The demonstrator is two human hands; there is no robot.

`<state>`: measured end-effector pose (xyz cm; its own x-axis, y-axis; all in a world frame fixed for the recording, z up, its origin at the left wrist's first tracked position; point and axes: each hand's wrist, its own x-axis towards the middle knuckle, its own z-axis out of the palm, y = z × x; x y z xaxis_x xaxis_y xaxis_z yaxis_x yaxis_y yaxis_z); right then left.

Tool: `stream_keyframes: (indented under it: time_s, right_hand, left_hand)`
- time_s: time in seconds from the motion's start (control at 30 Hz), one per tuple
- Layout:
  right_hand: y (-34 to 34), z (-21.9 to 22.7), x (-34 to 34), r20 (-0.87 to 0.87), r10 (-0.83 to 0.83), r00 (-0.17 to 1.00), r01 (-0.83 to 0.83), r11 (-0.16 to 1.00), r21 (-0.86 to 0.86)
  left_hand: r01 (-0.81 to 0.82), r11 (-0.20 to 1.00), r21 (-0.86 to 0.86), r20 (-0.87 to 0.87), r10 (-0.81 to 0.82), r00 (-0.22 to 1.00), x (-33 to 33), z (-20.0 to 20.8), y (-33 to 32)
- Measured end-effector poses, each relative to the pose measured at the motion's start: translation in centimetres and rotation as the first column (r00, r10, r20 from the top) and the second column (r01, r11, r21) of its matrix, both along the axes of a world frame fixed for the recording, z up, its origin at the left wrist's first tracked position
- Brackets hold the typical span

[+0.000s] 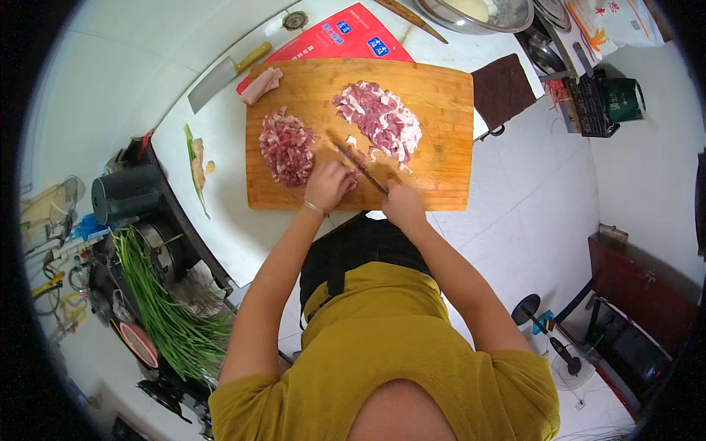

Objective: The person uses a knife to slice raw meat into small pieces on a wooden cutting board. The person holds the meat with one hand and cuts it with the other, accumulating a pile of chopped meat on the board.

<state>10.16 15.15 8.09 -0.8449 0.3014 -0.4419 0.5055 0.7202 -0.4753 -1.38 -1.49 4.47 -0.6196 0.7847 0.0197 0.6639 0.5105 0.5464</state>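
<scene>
On the wooden cutting board my right hand grips a kitchen knife, its dark blade slanting up and to the left. Close to the blade, my left hand curls its fingers over a small piece of raw meat. A pile of diced meat lies just beyond my left hand. Farther right on the board is a heap of sliced pink and white meat, with a few scraps between it and the knife. A pale chunk of meat rests at the board's far left corner.
A cleaver with a yellow handle lies past the board's left corner, beside a red sheet. Ginger and a green onion sit at the left. A metal bowl stands at the back right. Long green vegetables fill the lower left.
</scene>
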Motion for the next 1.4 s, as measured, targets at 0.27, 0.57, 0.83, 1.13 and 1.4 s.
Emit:
stream_keyframes:
  time_s: [0.27, 0.57, 0.83, 1.13, 1.4]
  right_hand:
    - [-1.3, -1.2, -1.1, 0.112, 0.064, 0.992, -0.072, 0.995, 0.063]
    - [-2.1, -2.1, -4.2, 0.16, 0.083, 0.984, -0.092, 0.994, 0.051]
    - [-0.8, -2.0, 1.7, 0.11, 0.002, 0.994, -0.011, 0.996, 0.087]
    - [-0.9, -2.6, -3.1, 0.039, 0.018, 0.999, -0.019, 0.999, 0.032]
    - [-2.2, -1.2, -0.8, 0.134, 0.07, 0.989, -0.081, 0.994, 0.078]
  left_hand:
    - [0.083, 0.981, 0.173, -0.199, -0.048, 0.979, 2.2, -4.7, -0.9]
    - [0.128, 0.979, 0.161, -0.207, -0.093, 0.974, 1.9, -4.1, 0.1]
    - [0.14, 0.982, 0.123, -0.255, -0.105, 0.961, 1.6, -3.8, -0.3]
    - [0.125, 0.983, 0.132, -0.277, -0.085, 0.957, 2.0, -3.3, -1.0]
    - [0.125, 0.982, 0.144, -0.283, -0.08, 0.956, 2.3, -3.6, -1.1]
